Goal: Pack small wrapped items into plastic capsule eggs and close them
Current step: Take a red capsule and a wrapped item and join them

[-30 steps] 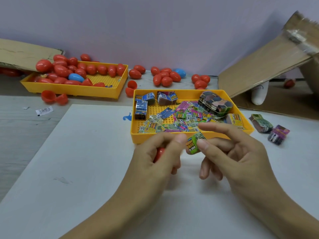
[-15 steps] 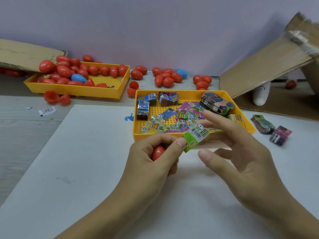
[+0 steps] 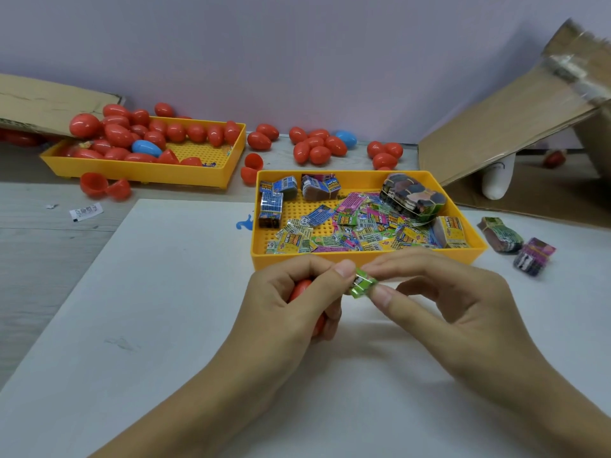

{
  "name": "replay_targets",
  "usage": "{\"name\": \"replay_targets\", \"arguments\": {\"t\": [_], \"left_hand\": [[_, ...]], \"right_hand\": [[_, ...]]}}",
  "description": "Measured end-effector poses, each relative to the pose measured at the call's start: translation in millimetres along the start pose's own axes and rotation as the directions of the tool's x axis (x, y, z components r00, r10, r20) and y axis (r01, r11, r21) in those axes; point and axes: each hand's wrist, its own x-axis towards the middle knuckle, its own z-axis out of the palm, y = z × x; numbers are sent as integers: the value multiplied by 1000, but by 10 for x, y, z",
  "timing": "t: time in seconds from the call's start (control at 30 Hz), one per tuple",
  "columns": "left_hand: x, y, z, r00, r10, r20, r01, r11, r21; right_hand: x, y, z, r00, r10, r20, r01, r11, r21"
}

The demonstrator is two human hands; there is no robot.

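Observation:
My left hand [image 3: 294,302] grips a red capsule egg [image 3: 301,289] in its palm, mostly hidden by the fingers, and its thumb tip touches a small green wrapped item [image 3: 363,283]. My right hand [image 3: 439,302] pinches that green item between thumb and forefinger. Both hands hover above a white board just in front of the near yellow tray [image 3: 363,257], which holds several colourful wrapped items [image 3: 350,229].
A second yellow tray [image 3: 145,171] at the back left holds several red eggs and a blue egg [image 3: 147,148]. Loose red eggs [image 3: 317,148] lie along the wall. Open egg halves [image 3: 102,187] sit left. Cardboard [image 3: 509,127] leans at right; bundled packets [image 3: 519,244] lie beside the near tray.
The right hand's thumb and forefinger have closed again on the green item, folding it smaller against the left thumb. The left hand still holds the red egg.

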Motion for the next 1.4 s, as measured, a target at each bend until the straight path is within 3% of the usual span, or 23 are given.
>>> {"name": "replay_targets", "arguments": {"t": [0.33, 0.5, 0.67, 0.83, 1.0, 1.07, 1.17, 1.23, 1.4], "left_hand": [[-24, 3, 11, 996, 39, 76, -43, 997, 56], [8, -13, -14, 999, 0, -36, -2, 998, -58], [-29, -26, 7, 995, 99, 26, -100, 994, 48], [-40, -16, -1, 992, 112, 64, -117, 989, 89], [-61, -14, -4, 989, 95, 113, -105, 991, 88], [-44, -10, -12, 992, 72, 100, -76, 996, 35], [-3, -4, -30, 998, -31, 52, 45, 958, -282], [12, -3, -6, 999, -45, 26, 52, 897, -439], [-32, -43, 56, 996, 47, -74, -72, 924, -375]], "right_hand": [[-16, -64, 36, 992, -125, -28, 121, 986, -118], [-34, -38, 52, 995, 8, -102, -2, 998, 57], [-31, -44, 58, 992, 3, -127, 2, 999, 37], [-45, -59, 77, 984, -54, -168, 43, 996, -73], [-62, -77, 72, 981, -115, -158, 110, 993, -37], [-79, -80, 75, 974, -163, -159, 153, 985, -74], [-85, -78, 75, 968, -192, -158, 175, 978, -117], [-83, -74, 69, 966, -221, -137, 201, 969, -145], [-63, -79, 39, 958, -255, -129, 224, 950, -219]]}}
